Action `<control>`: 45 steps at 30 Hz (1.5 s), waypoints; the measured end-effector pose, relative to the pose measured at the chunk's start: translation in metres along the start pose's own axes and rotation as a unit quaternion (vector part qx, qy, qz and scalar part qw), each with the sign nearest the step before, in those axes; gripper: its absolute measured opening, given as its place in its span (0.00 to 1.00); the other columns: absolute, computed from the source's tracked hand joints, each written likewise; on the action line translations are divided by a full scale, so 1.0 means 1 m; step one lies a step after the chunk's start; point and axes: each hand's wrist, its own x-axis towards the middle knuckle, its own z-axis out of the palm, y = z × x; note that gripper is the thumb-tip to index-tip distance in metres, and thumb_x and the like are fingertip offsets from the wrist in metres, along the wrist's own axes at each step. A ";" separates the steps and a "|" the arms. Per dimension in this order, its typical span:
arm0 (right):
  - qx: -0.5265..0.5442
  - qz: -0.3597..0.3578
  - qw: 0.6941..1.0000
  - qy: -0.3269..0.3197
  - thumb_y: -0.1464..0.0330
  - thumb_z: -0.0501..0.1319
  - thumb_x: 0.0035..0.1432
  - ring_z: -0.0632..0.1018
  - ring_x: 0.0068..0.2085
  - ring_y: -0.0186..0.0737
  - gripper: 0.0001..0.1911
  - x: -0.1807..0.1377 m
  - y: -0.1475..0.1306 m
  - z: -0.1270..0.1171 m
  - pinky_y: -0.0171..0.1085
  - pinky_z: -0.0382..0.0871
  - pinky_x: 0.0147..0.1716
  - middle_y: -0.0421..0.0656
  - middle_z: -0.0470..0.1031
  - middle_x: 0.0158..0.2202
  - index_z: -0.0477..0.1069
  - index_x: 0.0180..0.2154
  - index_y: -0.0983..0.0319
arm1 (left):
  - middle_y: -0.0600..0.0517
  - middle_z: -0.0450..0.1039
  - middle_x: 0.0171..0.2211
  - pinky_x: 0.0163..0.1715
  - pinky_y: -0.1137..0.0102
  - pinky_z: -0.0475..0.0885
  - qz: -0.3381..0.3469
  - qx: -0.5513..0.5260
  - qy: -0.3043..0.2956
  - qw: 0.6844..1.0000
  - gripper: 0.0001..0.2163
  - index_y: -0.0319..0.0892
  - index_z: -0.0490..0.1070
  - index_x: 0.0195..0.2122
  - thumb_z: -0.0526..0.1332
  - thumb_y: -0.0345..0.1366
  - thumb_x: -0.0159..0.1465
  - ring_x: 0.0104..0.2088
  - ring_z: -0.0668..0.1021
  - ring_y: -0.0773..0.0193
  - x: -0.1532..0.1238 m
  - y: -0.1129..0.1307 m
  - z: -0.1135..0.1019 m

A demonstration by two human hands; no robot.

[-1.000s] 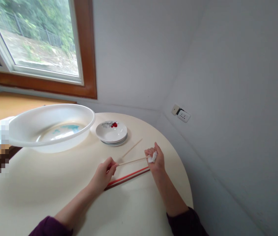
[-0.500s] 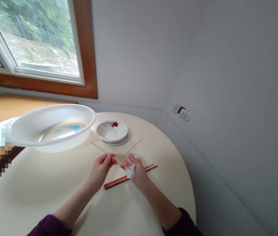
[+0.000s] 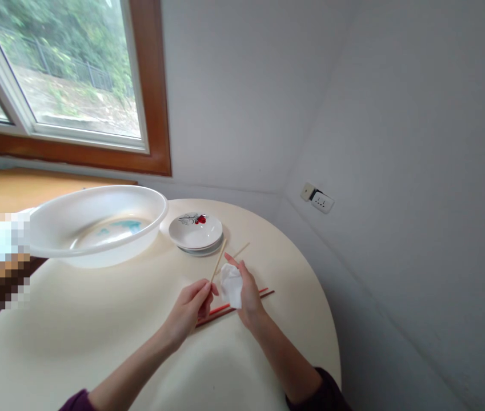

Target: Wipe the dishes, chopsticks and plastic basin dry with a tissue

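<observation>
Between the fingers of my left hand [image 3: 194, 302] a pale wooden chopstick [image 3: 219, 260] points up and away from me. A crumpled white tissue [image 3: 231, 283] lies against the palm of my right hand [image 3: 248, 294], whose thumb and fingers hold it; the tissue is apart from the chopstick. Another pale chopstick [image 3: 242, 249] rests on the table just beyond my right hand. Below both hands lie a red chopstick [image 3: 220, 309] and a dark brown chopstick [image 3: 212, 319], side by side and partly hidden by my hands.
Stacked white dishes [image 3: 195, 233], the top one with a red flower, stand past my hands. To the left is a large translucent basin [image 3: 96, 251] on the round cream table [image 3: 96, 325]. A wooden desk [image 3: 45, 180] stands below the window, and walls meet behind the table.
The chopstick in my left hand has turned from slanting up-left to pointing up-right. It has come out of the tissue. My right hand has loosened, and the tissue is spread more.
</observation>
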 end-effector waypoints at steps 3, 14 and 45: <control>0.011 -0.016 0.999 0.029 0.50 0.58 0.49 0.75 0.38 0.41 0.27 0.001 0.003 0.000 0.35 0.65 0.33 0.44 0.77 0.35 0.72 0.44 0.62 | 0.61 0.54 0.12 0.15 0.76 0.50 0.015 0.076 -0.004 0.997 0.21 0.39 0.64 0.22 0.57 0.55 0.53 0.15 0.57 0.74 -0.003 -0.005 0.005; 0.087 0.097 0.983 -0.127 0.53 0.56 0.51 0.74 0.31 0.42 0.21 -0.008 -0.009 0.007 0.36 0.66 0.26 0.43 0.75 0.28 0.72 0.37 0.62 | 0.62 0.49 0.10 0.14 0.74 0.47 0.008 0.102 0.034 0.994 0.24 0.42 0.58 0.16 0.54 0.60 0.50 0.13 0.54 0.74 0.000 -0.012 0.009; -0.258 -0.226 0.939 0.006 0.59 0.64 0.46 0.64 0.18 0.30 0.14 0.010 -0.024 -0.023 0.31 0.55 0.17 0.36 0.65 0.16 0.69 0.21 0.63 | 0.52 0.68 0.16 0.23 0.71 0.57 0.133 0.355 0.081 0.922 0.10 0.46 0.70 0.21 0.55 0.40 0.57 0.19 0.68 0.61 0.001 -0.014 -0.012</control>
